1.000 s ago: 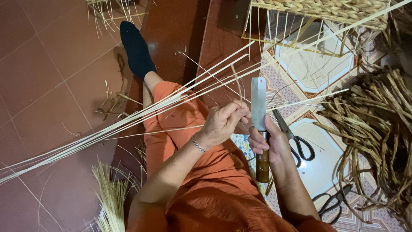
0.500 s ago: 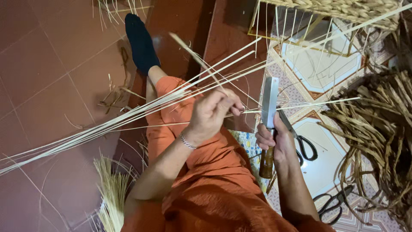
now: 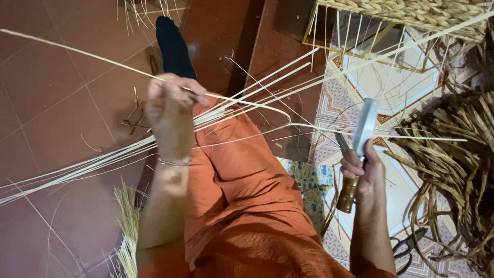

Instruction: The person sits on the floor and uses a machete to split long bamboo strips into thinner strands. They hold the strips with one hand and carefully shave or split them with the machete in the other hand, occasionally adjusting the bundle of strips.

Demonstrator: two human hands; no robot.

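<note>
Left hand (image 3: 170, 103) pinches a thin strip (image 3: 77, 51) above the orange lap (image 3: 247, 175); right hand (image 3: 360, 170) fists a knife (image 3: 363, 134). Scissors (image 3: 406, 247), probably, lie half hidden beside the fibre pile (image 3: 453, 170).

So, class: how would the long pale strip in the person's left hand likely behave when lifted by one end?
The strip probably bends and springs rather than staying stiff: it curves past the left hand. It looks light, since pinched fingers carry its length. Being so thin, it may kink or split if folded hard.
</note>
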